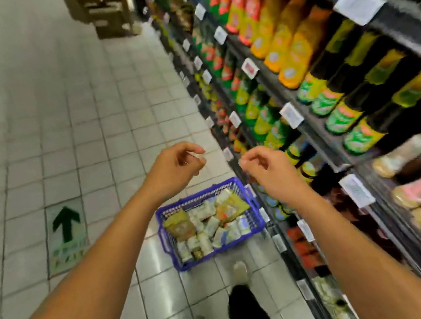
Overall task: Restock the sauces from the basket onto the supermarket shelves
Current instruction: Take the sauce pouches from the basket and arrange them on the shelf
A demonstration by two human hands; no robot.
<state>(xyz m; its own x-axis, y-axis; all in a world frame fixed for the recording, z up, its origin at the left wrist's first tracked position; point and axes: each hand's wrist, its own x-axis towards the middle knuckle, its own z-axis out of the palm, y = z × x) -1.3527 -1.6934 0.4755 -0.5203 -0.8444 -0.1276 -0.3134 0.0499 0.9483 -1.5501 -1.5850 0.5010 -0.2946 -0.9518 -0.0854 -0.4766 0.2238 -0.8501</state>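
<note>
A blue plastic basket (248,194) stands on the tiled floor beside the shelf base, filled with several sauce packets (209,228) in white, yellow and green wrappers. My left hand (177,168) hovers above and behind the basket with its fingers loosely curled and apart, holding nothing. My right hand (268,168) is level with it, a little to the right, fingers also loose and empty. Both hands are well above the basket and apart from the shelves (317,126) on the right. The picture is blurred.
Dark shelves run along the right, packed with orange, yellow and dark sauce bottles (293,44) and white price tags (291,114). Stacked cardboard boxes (105,10) stand far down the aisle. A green arrow sticker (65,223) marks the floor. My shoe (240,271) is behind the basket.
</note>
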